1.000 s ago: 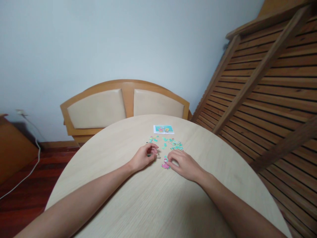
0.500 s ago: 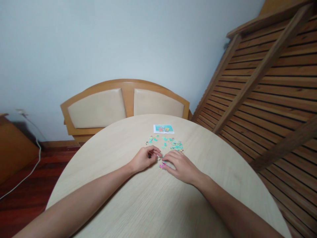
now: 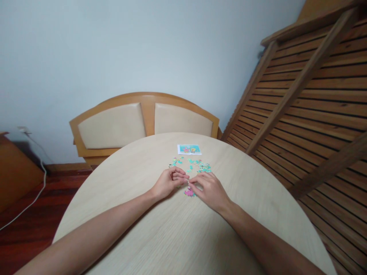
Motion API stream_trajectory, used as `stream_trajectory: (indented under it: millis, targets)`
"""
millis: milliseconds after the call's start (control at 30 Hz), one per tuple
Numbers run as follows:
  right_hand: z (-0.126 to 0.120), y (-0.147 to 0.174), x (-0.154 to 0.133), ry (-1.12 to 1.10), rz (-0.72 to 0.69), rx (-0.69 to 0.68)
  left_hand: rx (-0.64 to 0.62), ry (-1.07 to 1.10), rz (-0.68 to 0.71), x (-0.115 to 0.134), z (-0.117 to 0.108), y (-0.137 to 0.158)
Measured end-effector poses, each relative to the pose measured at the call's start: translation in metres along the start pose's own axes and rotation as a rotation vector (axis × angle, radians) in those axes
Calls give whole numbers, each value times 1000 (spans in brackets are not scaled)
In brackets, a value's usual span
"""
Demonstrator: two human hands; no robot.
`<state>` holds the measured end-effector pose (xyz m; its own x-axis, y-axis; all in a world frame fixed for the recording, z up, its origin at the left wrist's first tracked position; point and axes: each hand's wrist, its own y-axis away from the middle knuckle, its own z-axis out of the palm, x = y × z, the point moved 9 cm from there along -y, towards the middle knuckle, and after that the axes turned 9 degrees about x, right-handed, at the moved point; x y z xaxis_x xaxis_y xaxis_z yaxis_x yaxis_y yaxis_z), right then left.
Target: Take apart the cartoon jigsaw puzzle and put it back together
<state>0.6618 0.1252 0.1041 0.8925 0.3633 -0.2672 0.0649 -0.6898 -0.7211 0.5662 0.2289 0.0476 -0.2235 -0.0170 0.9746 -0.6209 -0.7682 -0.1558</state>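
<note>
On the far left, a white cord (image 3: 45,177) is hanging beside the wall and trailing over the reddish floor (image 3: 20,202). Next, a padded wooden backrest (image 3: 148,114) is standing behind the round desk (image 3: 137,236). The left hand (image 3: 168,183) is lying low over the desk, its fingers curling inward; whether they are grasping a piece cannot be told. Beyond it, a loose scatter of small pieces (image 3: 179,160) is lying on the surface. At the middle, a picture card (image 3: 189,149) is resting flat at the far side, and nearest the person a pink cluster (image 3: 189,193) is lying just below the meeting fingertips. The right hand (image 3: 210,187) is bending over the cluster's upper edge, thumb and forefinger drawing close together; they are seemingly pinching something small, but this cannot be confirmed. Behind that hand, a denser turquoise heap (image 3: 204,167) is spreading. At far right, a slatted wooden frame (image 3: 315,114) is leaning. In this inspector's judgement, the step in hand is consisting of fine adjustment where both hands are meeting, and the next move is calling for light, exact fingertip alignment without disturbing the pink cluster.
</note>
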Motion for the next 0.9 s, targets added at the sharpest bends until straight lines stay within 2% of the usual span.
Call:
stream_trajectory:
  millis: [133,233,400,533,700,900]
  targets:
    - [-1,0,7,8,103,12,18,-37,21,1,-1,0]
    - [2,1,10,-8,141,-22,27,-156,84,5,-1,1]
    - [12,3,6,-16,67,-152,-24,-472,246,20,5,6]
    - [13,6,5,-29,13,-215,-59,-625,333,28,10,9]
    - [15,8,3,-30,-22,-261,-80,-717,383,27,12,10]
    - [17,9,2,-41,-32,-263,-111,-715,386,26,15,10]
